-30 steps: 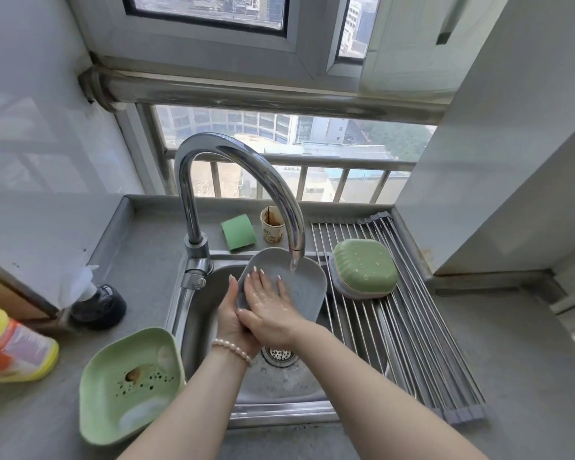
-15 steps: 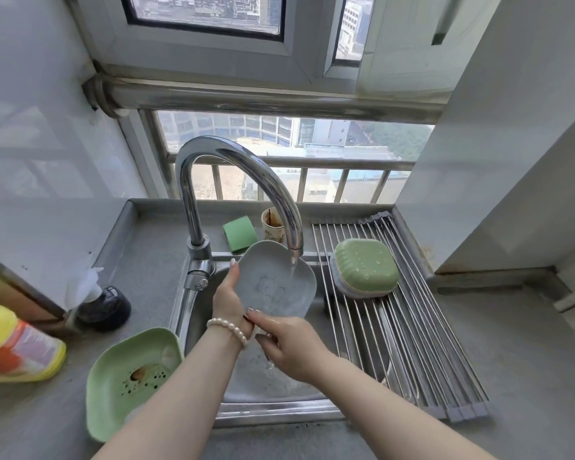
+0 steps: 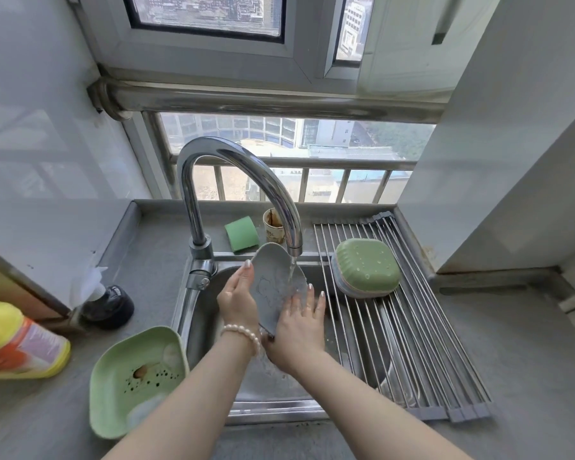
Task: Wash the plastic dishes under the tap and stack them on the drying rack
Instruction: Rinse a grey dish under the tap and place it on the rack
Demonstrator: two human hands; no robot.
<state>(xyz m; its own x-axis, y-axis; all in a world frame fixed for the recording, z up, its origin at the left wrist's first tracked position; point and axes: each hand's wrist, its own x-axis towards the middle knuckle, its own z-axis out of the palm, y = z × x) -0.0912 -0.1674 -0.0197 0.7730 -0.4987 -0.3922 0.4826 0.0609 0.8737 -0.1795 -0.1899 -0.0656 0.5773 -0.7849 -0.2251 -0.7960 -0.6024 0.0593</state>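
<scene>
Under the running tap (image 3: 246,180), we hold a grey plastic dish (image 3: 274,287) on edge over the sink (image 3: 196,320).

Our left hand (image 3: 238,298) grips the dish's left rim and tilts it, likely so the stream strikes its inner face and runs off into the basin. Our right hand (image 3: 299,322) lies flat with straight fingers against the lower right side, seemingly to rub it clean. Just right, on the drying rack (image 3: 412,343) spanning the sink, green and grey dishes (image 3: 365,272) sit upside down to drain. On the table to the left, a soiled green dish (image 3: 136,380) awaits washing, near a yellow bottle (image 3: 17,343). Behind the tap stand a green sponge (image 3: 242,234) and a stained paper cup (image 3: 273,225).
</scene>
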